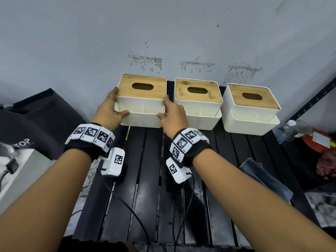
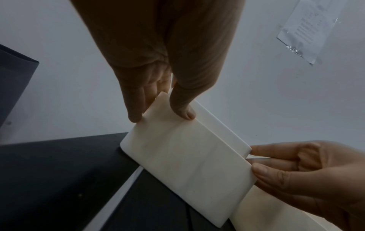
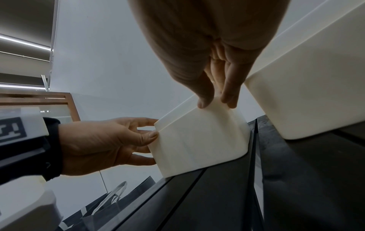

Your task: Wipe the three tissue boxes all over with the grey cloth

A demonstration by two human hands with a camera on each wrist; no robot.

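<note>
While our left hand [image 1: 111, 108] clasps one end of the left tissue box [image 1: 142, 113], thumb on its front wall and fingers round the side, our right hand [image 1: 171, 111] grips the opposite end likewise. This smooth white box with a bamboo lid and oval slot sits on a black slatted table [image 1: 145, 179] beside 2 identical boxes [image 1: 198, 104] [image 1: 251, 110]. A dark grey cloth [image 1: 263, 180] lies crumpled near our right forearm.

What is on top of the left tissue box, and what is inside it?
A wooden lid with an oval slot lies on the left tissue box. Through the slot only darkness shows, so its contents cannot be seen.
</note>
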